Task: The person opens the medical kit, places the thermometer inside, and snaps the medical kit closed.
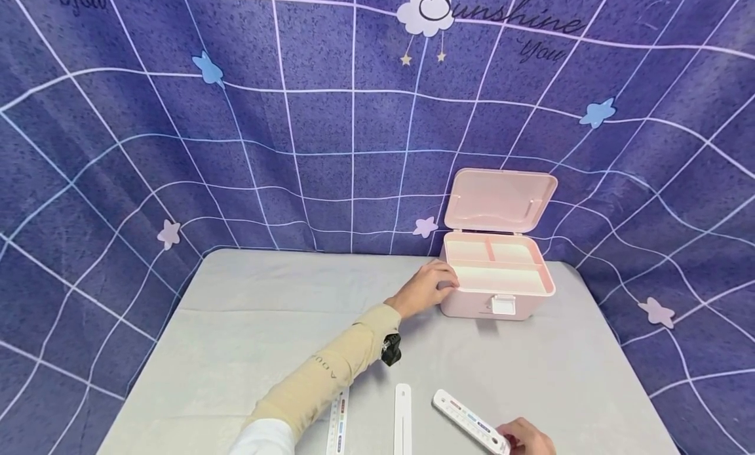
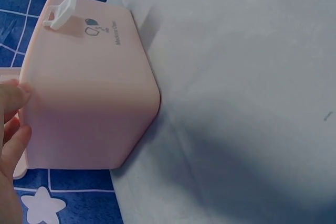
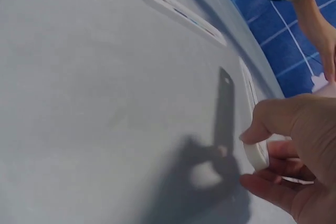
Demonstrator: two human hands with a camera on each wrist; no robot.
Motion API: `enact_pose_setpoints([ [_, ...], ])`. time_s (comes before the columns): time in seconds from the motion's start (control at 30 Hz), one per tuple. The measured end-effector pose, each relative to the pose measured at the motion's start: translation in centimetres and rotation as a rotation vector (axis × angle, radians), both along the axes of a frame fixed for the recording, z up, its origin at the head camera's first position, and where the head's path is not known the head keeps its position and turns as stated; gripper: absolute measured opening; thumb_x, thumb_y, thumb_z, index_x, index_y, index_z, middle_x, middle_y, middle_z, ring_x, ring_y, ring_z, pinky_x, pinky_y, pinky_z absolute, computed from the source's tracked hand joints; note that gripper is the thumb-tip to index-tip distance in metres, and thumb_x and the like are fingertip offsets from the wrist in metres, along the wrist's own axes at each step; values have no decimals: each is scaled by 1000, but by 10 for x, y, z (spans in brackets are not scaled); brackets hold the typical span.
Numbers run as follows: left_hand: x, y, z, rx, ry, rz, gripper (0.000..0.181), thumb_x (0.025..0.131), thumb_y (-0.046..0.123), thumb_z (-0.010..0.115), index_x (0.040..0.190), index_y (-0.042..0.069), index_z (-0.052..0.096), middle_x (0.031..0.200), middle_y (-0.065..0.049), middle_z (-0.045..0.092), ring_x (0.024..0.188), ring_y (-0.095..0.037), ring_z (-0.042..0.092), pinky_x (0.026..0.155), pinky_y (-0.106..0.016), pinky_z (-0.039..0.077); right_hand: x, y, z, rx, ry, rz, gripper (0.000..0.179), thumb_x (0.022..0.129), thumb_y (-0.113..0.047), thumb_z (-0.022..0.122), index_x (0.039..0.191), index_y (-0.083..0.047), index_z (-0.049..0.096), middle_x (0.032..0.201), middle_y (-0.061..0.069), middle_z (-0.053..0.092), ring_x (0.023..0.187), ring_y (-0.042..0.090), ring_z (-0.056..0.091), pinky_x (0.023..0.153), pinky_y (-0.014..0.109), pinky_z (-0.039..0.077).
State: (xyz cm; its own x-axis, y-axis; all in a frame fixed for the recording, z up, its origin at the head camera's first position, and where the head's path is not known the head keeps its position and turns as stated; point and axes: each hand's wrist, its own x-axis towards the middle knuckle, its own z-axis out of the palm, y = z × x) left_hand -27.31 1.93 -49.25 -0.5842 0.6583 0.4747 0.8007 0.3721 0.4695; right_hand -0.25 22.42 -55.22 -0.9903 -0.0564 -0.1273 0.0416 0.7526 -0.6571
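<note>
At the left front corner of an open pink medicine box (image 1: 483, 305), my left hand (image 1: 426, 288) grips the rim with curled fingers. The left wrist view shows those fingers (image 2: 16, 98) over the edge of the box wall. My right hand (image 1: 527, 436) pinches one end of a white wall thermometer (image 1: 468, 421) with a printed scale and coloured labels. In the right wrist view the thermometer (image 3: 256, 153) is tilted between thumb and fingers, its shadow on the cloth. Two similar white strips lie near the front: a scaled thermometer (image 1: 338, 425) partly under my left forearm, and a slotted one (image 1: 403, 415).
The box lid (image 1: 500, 199) stands raised at the back, and a divided pink tray (image 1: 501, 276) sits inside. A white latch (image 1: 503, 304) hangs on the front. Grey cloth covers the table (image 1: 248, 324). A dark blue patterned curtain (image 1: 330, 127) surrounds the back and sides.
</note>
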Motion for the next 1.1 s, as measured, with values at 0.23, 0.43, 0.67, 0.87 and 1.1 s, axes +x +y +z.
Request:
enact_pose_setpoints([
  [0.23, 1, -1, 0, 3, 12, 1, 8, 85, 7, 70, 91, 11, 74, 98, 2, 66, 100, -12, 54, 95, -14, 39, -8, 18, 12, -72, 199, 95, 28, 64, -2, 79, 89, -6, 68, 84, -7, 57, 72, -2, 54, 57, 22, 55],
  [0.43, 2, -2, -1, 25, 28, 1, 7, 84, 7, 70, 90, 11, 73, 97, 2, 66, 101, -13, 55, 95, -14, 39, -20, 35, 18, -118, 443, 188, 41, 53, 10, 77, 89, -7, 68, 84, -7, 59, 71, 0, 56, 56, 18, 53],
  [0.67, 2, 0, -3, 34, 57, -3, 7, 85, 8, 70, 91, 10, 74, 98, 0, 66, 100, -13, 55, 96, -13, 38, -36, 53, 35, -138, 652, 236, 50, 47, 17, 76, 90, -7, 68, 86, -1, 62, 71, 4, 59, 61, 10, 50],
  [0.87, 1, 3, -1, 25, 43, 25, 5, 83, 12, 73, 87, 12, 73, 95, 2, 66, 98, -12, 55, 95, -15, 39, -45, 63, 53, -128, 622, 186, 49, 48, 20, 75, 91, -5, 68, 86, 2, 63, 70, 7, 60, 63, 13, 51],
  [1.1, 1, 6, 0, 22, 47, 40, 5, 81, 16, 74, 83, 13, 73, 92, 4, 63, 95, -11, 54, 93, -16, 40, -56, 79, 62, -97, 641, 149, 51, 47, 25, 75, 89, -2, 67, 83, 4, 61, 72, 7, 57, 62, 13, 52],
])
